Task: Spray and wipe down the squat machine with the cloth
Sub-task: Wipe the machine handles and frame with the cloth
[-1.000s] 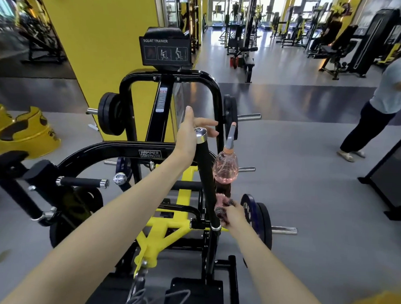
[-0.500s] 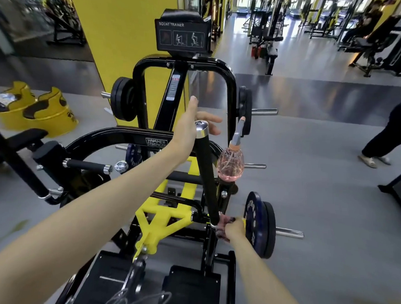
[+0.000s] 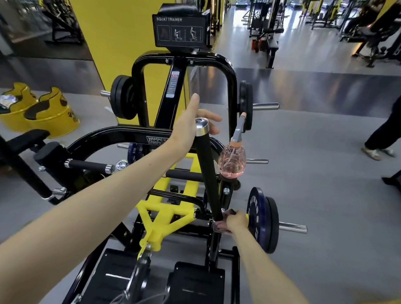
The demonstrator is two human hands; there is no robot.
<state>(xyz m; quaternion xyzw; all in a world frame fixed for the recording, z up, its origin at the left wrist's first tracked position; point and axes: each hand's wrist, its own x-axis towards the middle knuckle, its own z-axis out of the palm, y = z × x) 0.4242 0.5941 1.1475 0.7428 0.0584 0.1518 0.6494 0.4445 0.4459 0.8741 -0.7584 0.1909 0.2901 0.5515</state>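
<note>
Head view: nearest, the right hand point(image 3: 237, 221) pinches the cloth point(image 3: 219, 228) against the foot of the black upright handle point(image 3: 207, 170) on the squat machine point(image 3: 182, 58). It is lower than a second ago, so this downward wipe looks about finished. Up the handle, the left hand point(image 3: 191, 126) stays open, palm on the chrome-capped top, fingers stretched past it. Just right, the pink spray bottle point(image 3: 232, 162) perches on the frame, its support hidden. The cloth is mostly covered, perhaps wrapped round the handle.

Most of the cloth point(image 3: 219, 229) lies hidden under the right hand point(image 3: 237, 221).
</note>
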